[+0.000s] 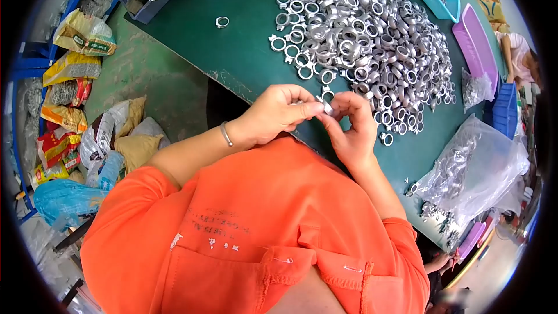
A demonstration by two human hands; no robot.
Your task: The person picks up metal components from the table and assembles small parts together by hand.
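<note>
Both hands meet over the near edge of the green table [244, 52]. Between their fingertips is a small silver metal ring [325, 105]. My left hand [282, 110] pinches the ring from the left, thumb and forefinger together, with a metal bangle on its wrist. On the other side, my right hand [353, 125] holds the same ring between thumb and curled fingers. A large heap of similar silver rings [372, 35] lies just beyond the hands. One lone ring [222, 22] sits apart at the upper left.
Along the right are a turquoise basket [451, 4], a purple basket [474, 43], a blue bin [504, 110] and a clear plastic bag [476, 166] of parts. Sacks [84, 32] stand at the left. A person [517, 55] is at the far right.
</note>
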